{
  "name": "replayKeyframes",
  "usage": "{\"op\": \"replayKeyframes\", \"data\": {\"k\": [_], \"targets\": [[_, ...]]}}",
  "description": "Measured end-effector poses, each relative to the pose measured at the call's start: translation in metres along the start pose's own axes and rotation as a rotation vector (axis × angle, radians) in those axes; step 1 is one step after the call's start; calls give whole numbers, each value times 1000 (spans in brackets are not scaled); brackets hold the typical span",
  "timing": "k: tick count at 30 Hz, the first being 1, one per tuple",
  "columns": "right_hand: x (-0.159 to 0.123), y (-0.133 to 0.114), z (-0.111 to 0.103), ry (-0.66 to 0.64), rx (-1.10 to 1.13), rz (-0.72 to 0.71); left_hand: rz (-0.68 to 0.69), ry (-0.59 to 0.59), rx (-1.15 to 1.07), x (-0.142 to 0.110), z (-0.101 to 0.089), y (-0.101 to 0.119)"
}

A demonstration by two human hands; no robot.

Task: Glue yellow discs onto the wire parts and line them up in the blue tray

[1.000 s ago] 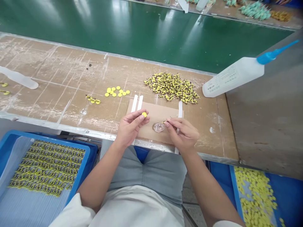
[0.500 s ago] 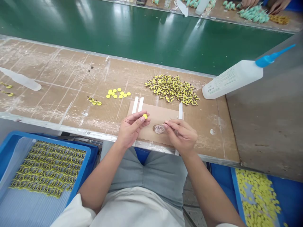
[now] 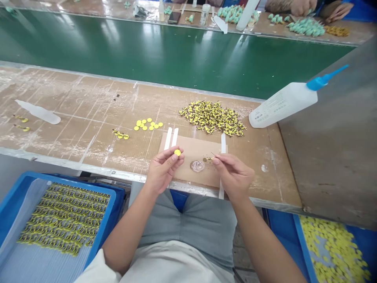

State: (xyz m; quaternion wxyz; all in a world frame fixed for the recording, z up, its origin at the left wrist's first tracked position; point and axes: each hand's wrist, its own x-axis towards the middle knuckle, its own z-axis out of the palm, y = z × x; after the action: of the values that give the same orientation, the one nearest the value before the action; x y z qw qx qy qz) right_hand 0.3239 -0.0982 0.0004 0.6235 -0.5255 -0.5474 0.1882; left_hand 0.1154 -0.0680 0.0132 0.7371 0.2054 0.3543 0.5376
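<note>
Between the thumb and fingers of my left hand (image 3: 165,167) is a small round yellow disc (image 3: 177,152), its flat face up. My right hand (image 3: 235,173) pinches a tiny brownish-yellow piece (image 3: 209,158) that pokes out to the left of the fingertips; its exact shape is too small to make out. Between the hands, a small round clear dish (image 3: 197,166) rests on a brown cardboard sheet (image 3: 188,145). Beyond the sheet lies a heap of small yellow-and-dark pieces (image 3: 212,118). Several loose yellow discs (image 3: 144,127) are left of it.
A white bottle with a blue nozzle (image 3: 285,105) leans at the right against a metal panel (image 3: 332,149). Blue trays (image 3: 113,200) at lower left and lower right hold yellow parts. Behind the green belt (image 3: 147,55), another person's hands (image 3: 303,7) are near mint-green pieces.
My right hand has moved right, away from the clear dish, with the tiny piece in its fingertips. My left hand still holds the yellow disc. The camera view has tilted slightly up.
</note>
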Motion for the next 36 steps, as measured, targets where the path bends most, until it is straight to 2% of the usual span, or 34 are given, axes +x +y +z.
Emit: {"op": "replayKeyframes", "data": {"k": [3,5,7,10,14,22,26,36], "targets": [[-5,-10,-2,90,142,178,-19,7,-24,-13,6,-1],[-9,-25,-1,111,232,249,-19,0,-16,-24,13,-3],[-13,-44,3,88,288,246,-16,-11,-14,-35,21,-4],[-15,-71,11,27,347,163,-28,-29,-17,-49,32,-4],[-17,-91,17,-5,332,110,-49,-37,18,-62,42,-3],[-23,-95,19,-16,323,115,-55,-42,6,-75,44,-2],[-26,-97,19,-26,249,126,-26,-36,29,-77,43,-3],[-24,-100,21,-51,181,28,47,-33,100,-79,37,-7]]}}
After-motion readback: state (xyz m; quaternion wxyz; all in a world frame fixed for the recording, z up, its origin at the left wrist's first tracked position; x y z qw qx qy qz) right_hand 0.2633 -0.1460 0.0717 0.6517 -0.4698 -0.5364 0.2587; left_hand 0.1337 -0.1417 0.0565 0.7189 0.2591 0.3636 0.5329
